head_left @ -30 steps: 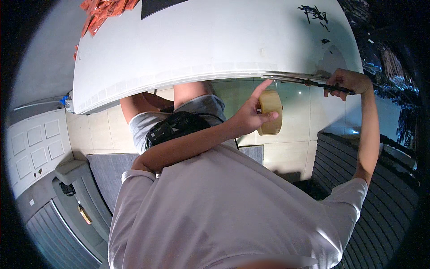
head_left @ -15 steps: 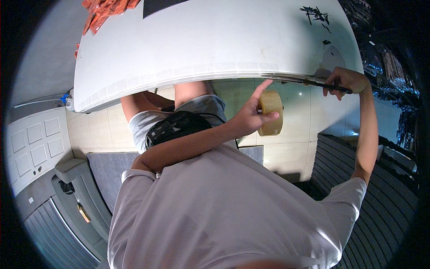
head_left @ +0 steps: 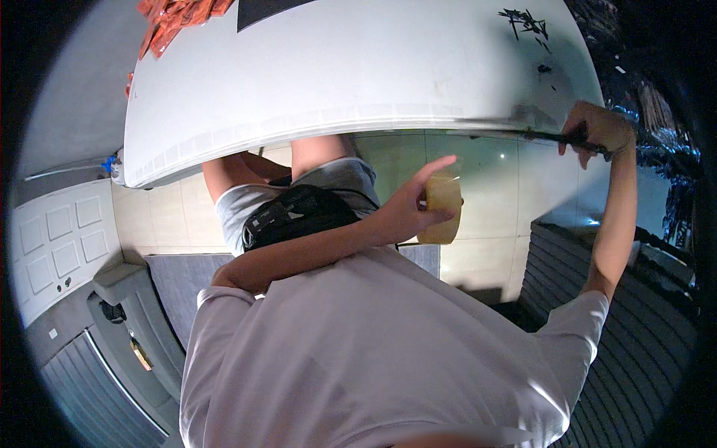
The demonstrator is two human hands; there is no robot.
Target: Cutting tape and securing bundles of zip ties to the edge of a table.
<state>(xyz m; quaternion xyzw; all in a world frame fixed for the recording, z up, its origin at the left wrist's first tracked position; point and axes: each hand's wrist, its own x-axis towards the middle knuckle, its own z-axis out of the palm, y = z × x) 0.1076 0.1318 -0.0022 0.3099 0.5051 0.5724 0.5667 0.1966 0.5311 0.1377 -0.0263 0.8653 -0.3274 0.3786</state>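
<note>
My left hand [head_left: 403, 207] grips a wide roll of yellowish clear packing tape [head_left: 446, 213], in front of my body and just off the table's near edge. Its index finger points out past the top of the roll, and other fingers are hidden behind it. Farther right, my right hand [head_left: 597, 128] is closed on the black handles of a pair of scissors [head_left: 549, 136]. The long thin blades point left along the table edge, smeared by motion. Whether they are spread cannot be made out. A gap separates the blades from the tape roll.
The white table [head_left: 336, 75] stretches across in front of me. Orange packets [head_left: 175, 22] lie at its far left, a dark flat sheet [head_left: 269, 10] at the far edge, and black scraps [head_left: 526, 24] at the far right. A black bag [head_left: 299, 213] rests at my lap.
My left hand has drawn the tape roll down and slightly left, its fingertip leaving the scissors' blade tips. My right hand has shifted the scissors to the right.
</note>
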